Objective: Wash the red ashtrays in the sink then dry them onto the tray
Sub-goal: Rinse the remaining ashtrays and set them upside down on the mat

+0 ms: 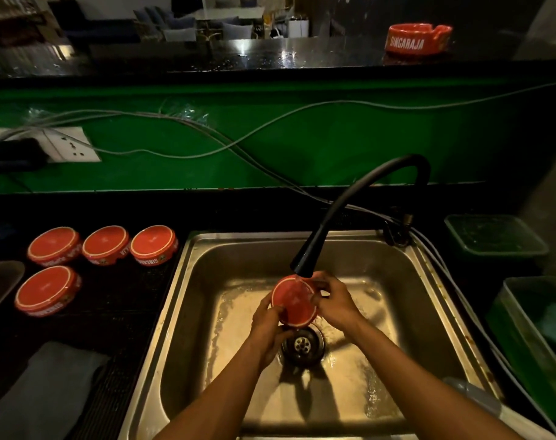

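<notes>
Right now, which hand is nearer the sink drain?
Left. The left hand grips the ashtray just beside the drain, at its upper left; the right hand holds the ashtray's far side, higher up and farther from the drain.

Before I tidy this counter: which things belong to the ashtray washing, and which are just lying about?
Belongs to the job:
held ashtray
left hand
right hand
faucet
sink
four upturned ashtrays
ashtray on the bar
grey cloth

Just lying about:
cables
wall socket
green tubs
</notes>
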